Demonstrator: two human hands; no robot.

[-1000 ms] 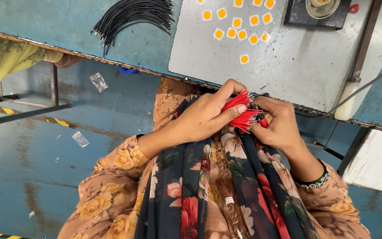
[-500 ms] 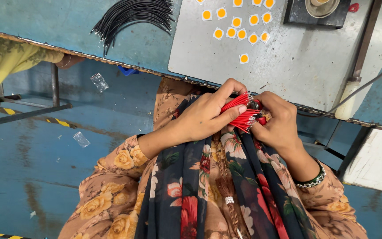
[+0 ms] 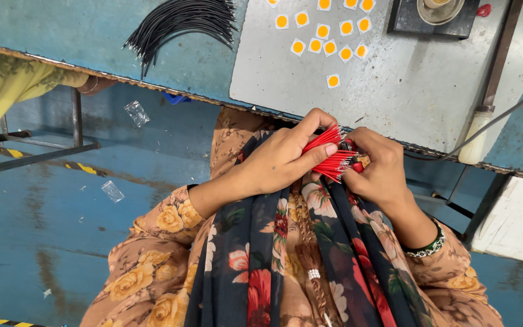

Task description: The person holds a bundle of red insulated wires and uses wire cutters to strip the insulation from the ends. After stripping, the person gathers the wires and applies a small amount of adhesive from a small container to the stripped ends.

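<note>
Head view: my left hand and right hand met at my lap, just under the counter edge. Both pinched one bundle of short red wires; left grip was pressed together, thumb over the wires, right grip was curled round the far end, fingertips hidden. To do it well, I judged I should keep the ends level, hold the bundle tight and peel off one wire at a time.

Containers: none seen holding anything. Black wires lay loose on the blue counter; yellow squares lay scattered on the grey plate. A dark fixture sat at the top, contents unclear. A co-worker's yellow sleeve was at far left.
</note>
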